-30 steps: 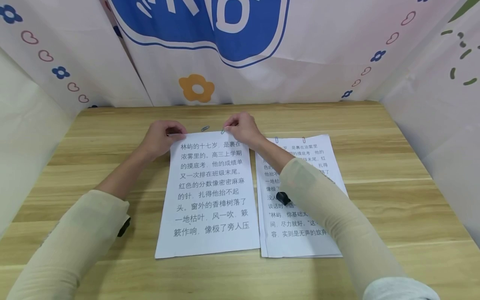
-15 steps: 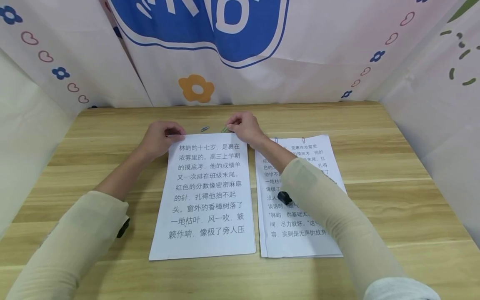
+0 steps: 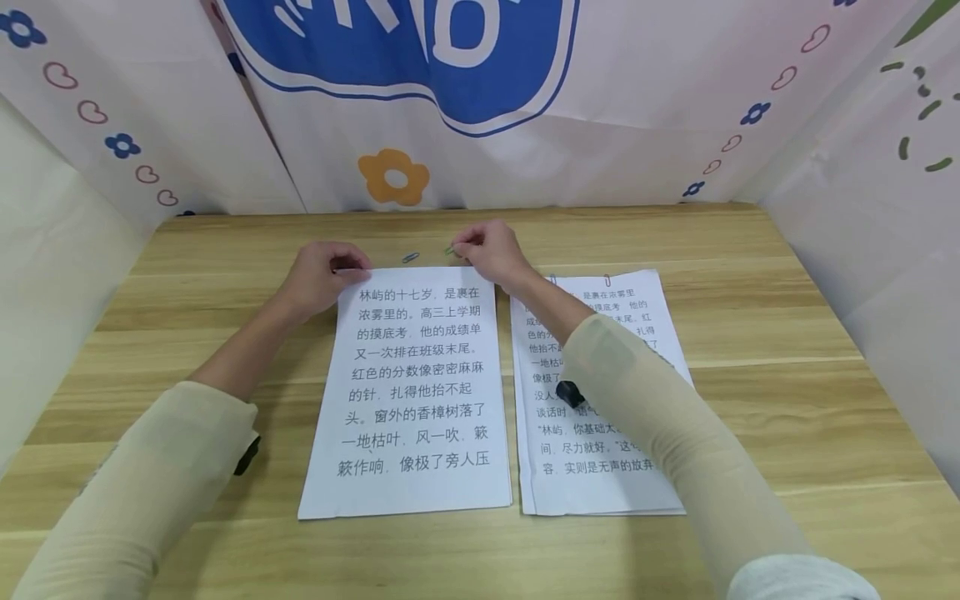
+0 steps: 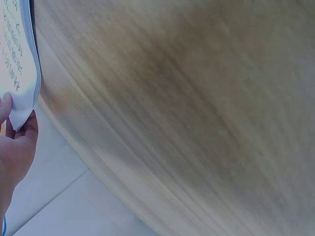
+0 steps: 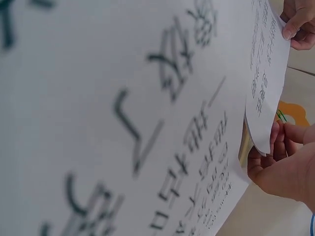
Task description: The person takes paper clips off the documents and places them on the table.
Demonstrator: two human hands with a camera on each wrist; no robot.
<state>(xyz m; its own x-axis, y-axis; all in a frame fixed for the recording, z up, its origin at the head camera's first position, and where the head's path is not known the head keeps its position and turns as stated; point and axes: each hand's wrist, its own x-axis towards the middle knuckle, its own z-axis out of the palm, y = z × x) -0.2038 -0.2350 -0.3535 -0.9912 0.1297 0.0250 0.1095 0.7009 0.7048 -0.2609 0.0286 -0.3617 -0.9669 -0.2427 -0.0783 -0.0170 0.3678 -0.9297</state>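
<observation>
A stack of printed white paper [image 3: 420, 492] lies left of centre in the head view. My left hand [image 3: 318, 275] pinches its top left corner, the thumb on top and fingers beneath, as the left wrist view shows. Just behind the top right corner, my right hand [image 3: 493, 254] pinches a green paper clip [image 3: 449, 250] between thumb and index finger. In the right wrist view the green clip [image 5: 281, 115] sticks out past the fingertips, and the other fingers are close to the paper's corner. A blue paper clip [image 3: 410, 257] lies on the table behind the stack.
Beside the first stack lies a second printed stack [image 3: 592, 492], partly under my right forearm. Two paper clips, one of them a reddish clip [image 3: 607, 281], sit on its top edge. A white printed curtain [image 3: 600, 158] hangs behind the wooden table [image 3: 780, 400].
The paper stack has shifted slightly left and toward me. My right hand has drawn the green clip back from the paper's top edge. The left hand keeps its grip on the corner.
</observation>
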